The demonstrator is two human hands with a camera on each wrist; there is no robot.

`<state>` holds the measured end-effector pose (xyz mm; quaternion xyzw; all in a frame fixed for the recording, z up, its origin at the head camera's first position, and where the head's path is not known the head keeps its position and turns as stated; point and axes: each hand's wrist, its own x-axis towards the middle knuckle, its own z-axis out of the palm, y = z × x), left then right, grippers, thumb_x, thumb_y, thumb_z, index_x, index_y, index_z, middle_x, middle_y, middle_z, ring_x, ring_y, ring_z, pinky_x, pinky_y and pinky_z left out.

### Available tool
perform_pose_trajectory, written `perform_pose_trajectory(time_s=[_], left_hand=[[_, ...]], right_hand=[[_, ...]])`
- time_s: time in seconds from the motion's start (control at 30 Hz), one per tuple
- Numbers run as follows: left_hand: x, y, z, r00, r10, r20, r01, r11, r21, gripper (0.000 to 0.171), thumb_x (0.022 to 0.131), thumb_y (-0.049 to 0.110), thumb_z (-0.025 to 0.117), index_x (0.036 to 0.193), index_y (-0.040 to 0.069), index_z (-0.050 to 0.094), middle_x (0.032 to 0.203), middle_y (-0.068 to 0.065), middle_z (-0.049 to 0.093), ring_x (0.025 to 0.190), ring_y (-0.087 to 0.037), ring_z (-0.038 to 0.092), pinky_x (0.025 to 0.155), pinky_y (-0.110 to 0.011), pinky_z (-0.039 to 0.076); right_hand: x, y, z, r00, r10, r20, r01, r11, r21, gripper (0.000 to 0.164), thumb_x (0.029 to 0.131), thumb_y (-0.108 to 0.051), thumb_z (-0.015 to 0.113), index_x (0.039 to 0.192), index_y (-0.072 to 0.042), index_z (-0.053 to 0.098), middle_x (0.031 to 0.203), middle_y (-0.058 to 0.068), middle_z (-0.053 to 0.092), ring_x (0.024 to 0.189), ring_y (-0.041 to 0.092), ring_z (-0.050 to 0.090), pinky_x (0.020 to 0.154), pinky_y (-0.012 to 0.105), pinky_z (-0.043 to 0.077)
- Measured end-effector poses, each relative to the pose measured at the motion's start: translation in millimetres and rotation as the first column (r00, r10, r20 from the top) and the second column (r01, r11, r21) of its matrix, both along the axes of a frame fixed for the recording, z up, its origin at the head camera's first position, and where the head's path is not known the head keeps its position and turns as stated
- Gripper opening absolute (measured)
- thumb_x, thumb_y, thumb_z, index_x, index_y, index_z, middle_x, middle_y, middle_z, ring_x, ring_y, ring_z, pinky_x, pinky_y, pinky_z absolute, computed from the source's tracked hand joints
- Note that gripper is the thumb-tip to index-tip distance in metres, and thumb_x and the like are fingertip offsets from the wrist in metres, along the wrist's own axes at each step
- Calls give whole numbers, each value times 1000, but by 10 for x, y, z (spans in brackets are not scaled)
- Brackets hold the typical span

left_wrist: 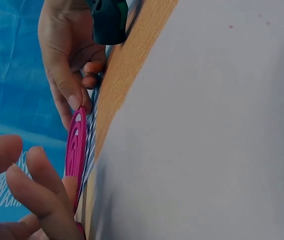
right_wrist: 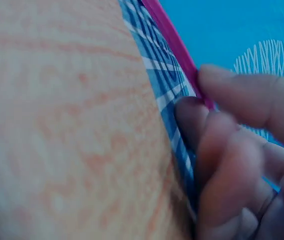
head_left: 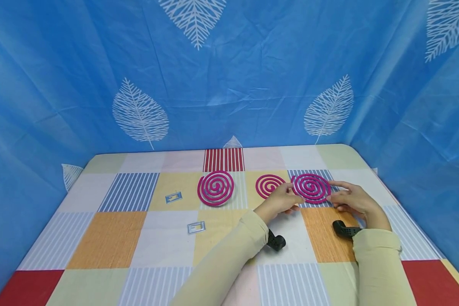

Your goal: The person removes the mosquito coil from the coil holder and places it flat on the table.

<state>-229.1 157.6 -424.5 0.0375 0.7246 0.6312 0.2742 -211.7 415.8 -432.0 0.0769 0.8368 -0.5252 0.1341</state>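
Note:
A magenta spiral mosquito coil point(head_left: 311, 188) is held between both hands, close over a blue striped square. My left hand point(head_left: 280, 201) grips its left edge, with the thumb over the lower left rim. At the right edge, my right hand point(head_left: 353, 200) pinches the rim between thumb and index finger; the right wrist view shows the coil point(right_wrist: 174, 42) edge-on there. A second coil point(head_left: 265, 182) lies just left, partly hidden by my left hand. Farther left is a third coil point(head_left: 216, 188), overlapping a metal piece at its middle.
Two small stamped metal coil stands, one farther back point(head_left: 174, 197) and one nearer point(head_left: 196, 228), lie on the left part of the patchwork tablecloth point(head_left: 164, 238). A blue curtain point(head_left: 229, 85) with white leaf prints surrounds the table's back and sides. Black wrist devices point(head_left: 277, 242) sit under both wrists.

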Motion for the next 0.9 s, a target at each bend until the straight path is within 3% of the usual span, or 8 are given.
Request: perform_pose_trajectory(time_s=[0.23, 0.57, 0.8, 0.9], left_hand=[[-18, -21, -21, 998, -34, -46, 35, 999, 23, 64, 100, 6, 75, 159, 3, 49, 93, 0, 74, 66, -10, 62, 57, -19, 47], [-18, -84, 8, 993, -34, -113, 39, 998, 39, 60, 101, 8, 74, 157, 4, 53, 111, -7, 78, 81, -12, 68, 66, -23, 51], [-19, -154, 15, 985, -21, -171, 38, 995, 97, 56, 102, 6, 71, 155, 5, 55, 112, -3, 75, 77, -9, 55, 66, -23, 45], [-14, -178, 38, 982, -6, -190, 29, 993, 115, 53, 101, 5, 72, 153, 5, 59, 110, -1, 74, 79, -9, 56, 68, -22, 46]], right_hand=[[19, -39, 89, 1000, 14, -13, -12, 985, 173, 77, 101, -8, 73, 158, 19, 29, 81, 3, 66, 67, 11, 63, 66, 26, 61], [8, -31, 192, 999, 41, -5, -38, 970, 239, 80, 101, -15, 74, 159, 17, 29, 98, 13, 70, 82, 19, 65, 72, 27, 62], [30, -78, 289, 986, 136, -95, -107, 959, 261, 73, 105, -18, 70, 159, 14, 33, 113, 26, 72, 90, 25, 71, 77, 30, 62], [41, -97, 336, 974, 174, -142, -134, 959, 249, 70, 107, -17, 69, 159, 15, 34, 116, 26, 72, 91, 24, 73, 79, 29, 61]])
